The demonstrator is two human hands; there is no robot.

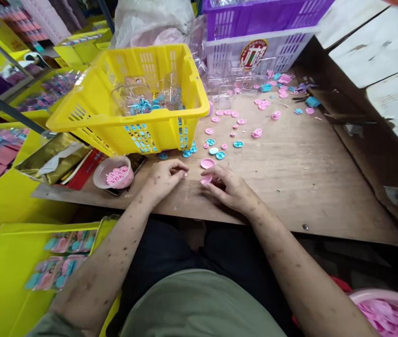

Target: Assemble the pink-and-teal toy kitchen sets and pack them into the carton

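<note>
My right hand (227,186) pinches a small pink plastic disc-like piece (206,179) just above the table's front part. Another round pink piece (207,163) lies flat right behind it. To the left, my left hand (166,180) has its thumb and forefinger closed on a tiny pink-white bit (185,176), too small to name. Near my left wrist stands a translucent tub (98,177) holding small pink parts (117,176). Several turquoise discs (220,155) and pink discs (209,131) lie scattered beyond my hands.
A yellow crate (114,122) with clear packs and turquoise parts stands back left. Purple (255,21) and white crates (227,54) are stacked behind clear plastic shells (225,91). A cardboard wall (363,154) bounds the right side. A pink basin (377,296) sits low right.
</note>
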